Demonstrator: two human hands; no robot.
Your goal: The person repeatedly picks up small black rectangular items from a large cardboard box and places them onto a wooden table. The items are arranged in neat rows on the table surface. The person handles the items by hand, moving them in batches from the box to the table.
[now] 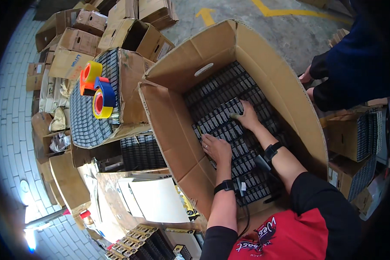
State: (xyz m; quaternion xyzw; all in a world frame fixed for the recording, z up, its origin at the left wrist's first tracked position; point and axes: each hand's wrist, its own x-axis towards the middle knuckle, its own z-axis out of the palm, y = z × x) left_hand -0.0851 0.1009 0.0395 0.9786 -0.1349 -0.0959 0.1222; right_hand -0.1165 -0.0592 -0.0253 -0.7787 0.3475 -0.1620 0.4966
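A big open cardboard box (273, 69) stands before me, with rows of small dark packs with pale ends (219, 93) lining its bottom. Inside it, my left hand (217, 148) presses its curled fingers at the left end of one row of packs (219, 116). At the right end of that row, my right hand (247, 116) has its thumb and fingers round the packs. The row lies between both hands, on or just above the other packs; the exact gap cannot be made out. Black straps with small devices circle both wrists.
Left of the box, yellow tape rolls on dispensers (103, 103) lie on another carton of packs (84, 123). White sheets (158, 200) rest on a surface at lower left. Another person's dark sleeve (333, 93) is at right, near stacked cartons (344, 138).
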